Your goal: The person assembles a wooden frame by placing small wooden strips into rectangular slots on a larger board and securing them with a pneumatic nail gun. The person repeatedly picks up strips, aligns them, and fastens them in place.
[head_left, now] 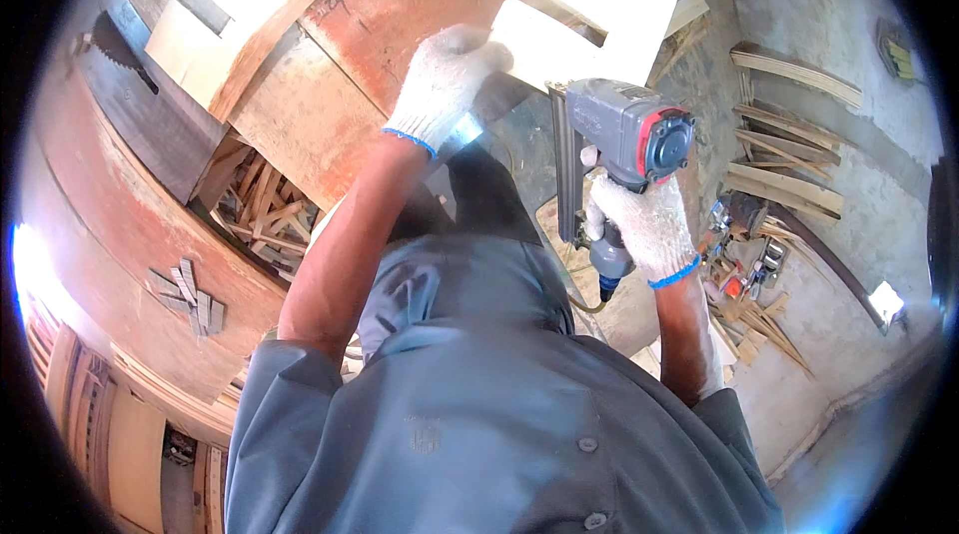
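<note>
My right hand (pixel 644 224), in a white knitted glove with a blue cuff, is wrapped round the handle of a grey and red pneumatic nail gun (pixel 604 124). The gun's nose end is hidden beneath its body, close to the corner of a pale wooden board (pixel 624 9). Part of the board is washed out by bright light. My left hand (pixel 450 79), gloved the same way, has its fingers curled against the board's near edge; its fingertips are partly hidden. An air hose (pixel 589 308) runs from the gun's lower end.
The reddish worktable (pixel 400 0) carries another pale board (pixel 200 64) at left. A handsaw (pixel 125 49) lies farther left, with several short grey strips (pixel 187 299) nearer me. Wood offcuts (pixel 262 204) fill a gap below. Stacked strips (pixel 794 129) and tools (pixel 764 264) lie at right.
</note>
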Action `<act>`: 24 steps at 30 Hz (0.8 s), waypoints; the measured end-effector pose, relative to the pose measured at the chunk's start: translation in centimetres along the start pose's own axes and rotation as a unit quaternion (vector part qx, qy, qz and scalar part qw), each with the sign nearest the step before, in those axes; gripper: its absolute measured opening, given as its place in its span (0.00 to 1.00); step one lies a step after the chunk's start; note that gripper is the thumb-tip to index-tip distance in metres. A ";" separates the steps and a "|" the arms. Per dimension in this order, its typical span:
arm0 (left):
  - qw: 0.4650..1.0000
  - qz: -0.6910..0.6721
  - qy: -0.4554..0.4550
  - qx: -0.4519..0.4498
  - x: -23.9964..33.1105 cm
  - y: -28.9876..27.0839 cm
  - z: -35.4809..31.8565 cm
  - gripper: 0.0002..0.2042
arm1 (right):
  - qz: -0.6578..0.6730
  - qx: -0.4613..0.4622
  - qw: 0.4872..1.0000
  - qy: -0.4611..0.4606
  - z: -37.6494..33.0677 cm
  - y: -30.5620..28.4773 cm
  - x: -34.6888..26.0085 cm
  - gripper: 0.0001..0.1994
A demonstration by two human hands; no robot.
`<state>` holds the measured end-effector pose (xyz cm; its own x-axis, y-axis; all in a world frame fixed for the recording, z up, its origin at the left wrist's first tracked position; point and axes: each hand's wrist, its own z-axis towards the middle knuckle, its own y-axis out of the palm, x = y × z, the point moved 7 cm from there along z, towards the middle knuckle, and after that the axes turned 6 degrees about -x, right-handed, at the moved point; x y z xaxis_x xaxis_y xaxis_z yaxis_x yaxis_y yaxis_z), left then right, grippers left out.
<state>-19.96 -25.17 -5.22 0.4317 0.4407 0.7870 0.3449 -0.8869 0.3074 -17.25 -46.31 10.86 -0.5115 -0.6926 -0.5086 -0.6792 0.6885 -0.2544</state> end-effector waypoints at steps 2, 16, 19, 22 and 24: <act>1.000 -0.009 0.001 0.000 -0.2 0.0 0.6 0.16 | -0.009 0.021 0.999 0.026 -0.4 0.4 -0.1 0.11; 0.973 0.206 0.084 -0.067 2.0 -1.0 0.2 0.16 | 0.027 -0.003 0.997 -0.068 0.9 1.8 -1.9 0.16; 0.953 0.231 0.195 -0.025 2.9 -2.6 -1.3 0.17 | 0.009 -0.017 0.998 -0.060 1.3 2.4 -2.2 0.18; 0.988 0.084 0.122 0.046 2.3 -5.1 -2.3 0.18 | -0.017 -0.013 0.998 -0.053 1.6 2.7 -2.4 0.18; 0.996 -0.040 0.027 0.079 0.4 -6.2 -2.6 0.18 | -0.038 0.000 0.999 -0.038 1.5 3.0 -2.5 0.14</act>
<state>-24.05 -19.90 -5.44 0.3543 0.4972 0.7920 0.5053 -0.8144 0.2852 -17.22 -42.23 10.14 -0.4169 -0.7249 -0.5484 -0.7144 0.6344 -0.2955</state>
